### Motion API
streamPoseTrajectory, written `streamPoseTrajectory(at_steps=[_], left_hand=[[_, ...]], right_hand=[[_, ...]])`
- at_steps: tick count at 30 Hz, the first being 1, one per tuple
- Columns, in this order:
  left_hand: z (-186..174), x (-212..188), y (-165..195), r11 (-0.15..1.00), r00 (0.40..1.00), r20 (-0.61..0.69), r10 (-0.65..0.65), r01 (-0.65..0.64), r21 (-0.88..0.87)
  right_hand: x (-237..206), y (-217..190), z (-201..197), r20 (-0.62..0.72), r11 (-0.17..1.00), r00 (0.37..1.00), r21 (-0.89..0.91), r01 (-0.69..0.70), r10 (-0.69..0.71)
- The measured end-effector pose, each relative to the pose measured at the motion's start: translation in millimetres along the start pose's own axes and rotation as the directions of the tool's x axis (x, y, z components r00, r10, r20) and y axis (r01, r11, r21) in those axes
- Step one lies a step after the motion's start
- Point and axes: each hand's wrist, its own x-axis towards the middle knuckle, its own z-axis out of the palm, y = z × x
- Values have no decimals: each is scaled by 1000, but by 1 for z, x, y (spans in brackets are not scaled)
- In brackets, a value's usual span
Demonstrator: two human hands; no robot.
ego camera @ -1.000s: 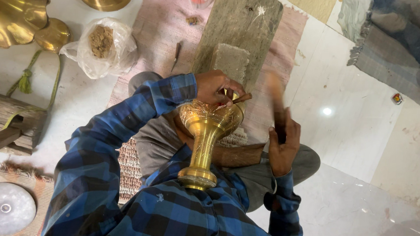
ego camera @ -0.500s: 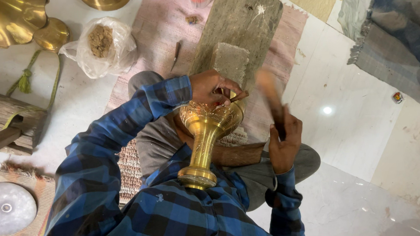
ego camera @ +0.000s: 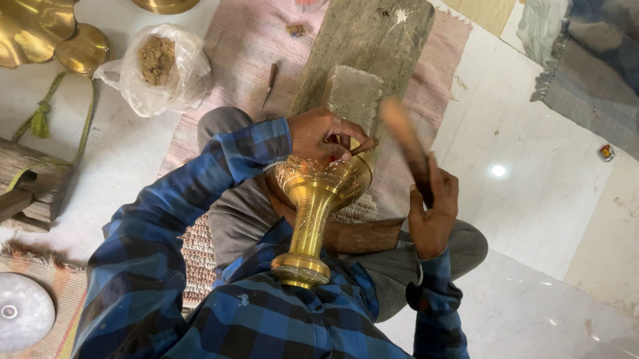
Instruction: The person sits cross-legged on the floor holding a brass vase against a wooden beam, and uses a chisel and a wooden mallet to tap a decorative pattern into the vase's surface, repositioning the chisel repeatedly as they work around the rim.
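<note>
- The brass vase (ego camera: 314, 216) lies tilted across the person's lap, its foot against the blue checked shirt (ego camera: 254, 328).
- The right hand (ego camera: 432, 214), beside the vase's bowl, is clamped on a blurred wooden mallet (ego camera: 403, 142).
- The left hand (ego camera: 324, 134) rests on the bowl's rim, fingers pinched together on a small chisel (ego camera: 361, 147).
- Beyond lie a grey wooden block (ego camera: 370, 38) and a pink mat (ego camera: 240, 52).

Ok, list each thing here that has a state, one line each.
left hand: closed on a small pointed tool at the vase's bowl
right hand: gripping a wooden stick, raised
wooden stick: blurred, clear of the vase
brass vase: tilted, foot against the person's chest
plastic bag: open, brown lump inside
</note>
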Motion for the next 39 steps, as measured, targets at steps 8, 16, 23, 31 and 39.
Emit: streamPoseTrajectory(at_steps=[8, 16, 23, 31, 39], left_hand=[[5, -7, -9, 998, 999, -17, -43, 44, 34], [5, -13, -3, 996, 997, -22, -79, 78, -47], [5, -15, -3, 991, 991, -28, -132, 131, -41], [8, -19, -7, 1000, 997, -83, 11, -12, -5], [11, -25, -7, 996, 995, -82, -61, 55, -63]], right_hand=[[2, -2, 1, -3, 997, 999, 59, 49, -48], [7, -3, 4, -29, 993, 996, 75, 89, -87], [13, -11, -3, 33, 994, 994, 0, 108, -108], [10, 1, 3, 5, 997, 998, 11, 70, -70], [13, -8, 0, 68, 995, 995, 84, 61, -67]])
